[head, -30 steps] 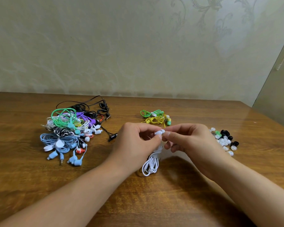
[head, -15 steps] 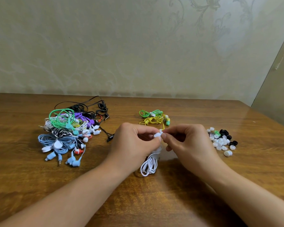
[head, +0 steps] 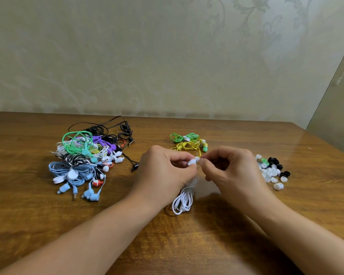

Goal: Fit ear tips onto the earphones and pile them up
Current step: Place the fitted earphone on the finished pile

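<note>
A tangled heap of earphones (head: pixel 83 157) is seen at the left of the tabletop (head: pixel 38 215). At centre, a white earbud (head: pixel 193 161) is pinched by the left hand (head: pixel 165 173), and the right hand (head: pixel 230 171) is closed on its tip. Loose ear tips (head: pixel 272 171) are scattered at the right.

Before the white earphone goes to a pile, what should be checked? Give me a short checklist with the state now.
1. Left hand grips the white earbud: ok.
2. Right hand pinches at the earbud's end: ok.
3. Ear tip fully seated: cannot tell, fingers cover it.
4. White cable stays coiled below the hands: ok.
5. Green and yellow earphones lie behind as a pile to add to: ok.
6. Spare ear tips within reach at right: ok.
</note>
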